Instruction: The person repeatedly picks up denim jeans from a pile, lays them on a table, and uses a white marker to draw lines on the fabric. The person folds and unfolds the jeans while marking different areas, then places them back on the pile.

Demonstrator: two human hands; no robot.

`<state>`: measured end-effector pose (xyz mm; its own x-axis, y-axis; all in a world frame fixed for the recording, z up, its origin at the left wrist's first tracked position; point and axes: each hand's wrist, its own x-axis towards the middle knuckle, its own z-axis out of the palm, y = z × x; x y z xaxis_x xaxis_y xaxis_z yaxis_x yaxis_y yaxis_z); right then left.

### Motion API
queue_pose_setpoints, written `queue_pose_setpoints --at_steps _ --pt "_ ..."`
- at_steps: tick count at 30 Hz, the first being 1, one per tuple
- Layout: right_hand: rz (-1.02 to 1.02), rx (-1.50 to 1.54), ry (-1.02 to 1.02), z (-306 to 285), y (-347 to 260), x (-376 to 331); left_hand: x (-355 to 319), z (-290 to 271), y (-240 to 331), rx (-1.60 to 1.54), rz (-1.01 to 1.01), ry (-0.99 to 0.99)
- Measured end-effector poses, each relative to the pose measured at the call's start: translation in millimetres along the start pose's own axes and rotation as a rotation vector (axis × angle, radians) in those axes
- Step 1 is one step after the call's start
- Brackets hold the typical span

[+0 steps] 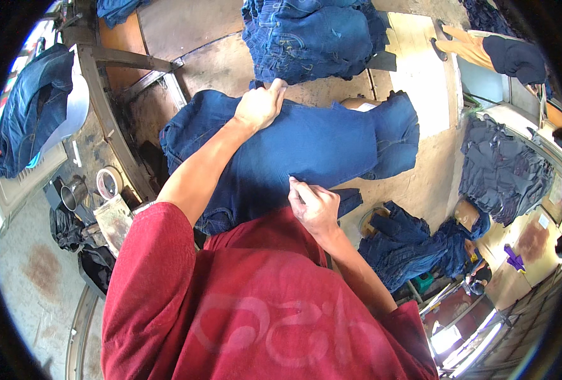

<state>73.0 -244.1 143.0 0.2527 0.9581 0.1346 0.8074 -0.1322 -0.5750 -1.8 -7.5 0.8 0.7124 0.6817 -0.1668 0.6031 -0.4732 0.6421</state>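
Observation:
A pair of dark blue jeans [319, 139] lies stretched sideways in front of me, with the leg ends to the right and the bunched upper part to the left. At its far edge my left hand [260, 107] is closed on the denim, the fingertips partly hidden. My right hand [317, 206] pinches the cloth near the close edge, thumb and forefinger together. A stack of folded blue jeans [312, 44] stands just beyond the left hand.
Rumpled blue jeans [414, 244] hang in a heap to the right. Farther right lies a pile of dark grey garments [505, 164]. At left are a tape roll [109, 182], a metal cup [74, 192] and draped jeans [34, 114]. Another person [496, 54] is at the upper right.

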Motion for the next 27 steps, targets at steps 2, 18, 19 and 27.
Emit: queue_pose_setpoints --at_steps 2,18,19,27 --pt "0.008 -0.015 0.003 -0.1 -2.8 -0.2 -0.4 2.9 -0.4 -0.006 -0.003 -0.008" --pt "0.536 0.231 0.055 -62.2 53.8 -0.5 -291.1 -94.0 72.0 0.306 -0.802 0.480" --pt "0.513 0.252 0.039 -58.7 52.7 5.3 -303.6 -83.2 73.2 0.100 -0.796 0.520" --pt "0.300 0.312 -0.135 -40.9 44.6 25.2 -321.2 -94.5 110.4 -1.051 -1.066 0.785"
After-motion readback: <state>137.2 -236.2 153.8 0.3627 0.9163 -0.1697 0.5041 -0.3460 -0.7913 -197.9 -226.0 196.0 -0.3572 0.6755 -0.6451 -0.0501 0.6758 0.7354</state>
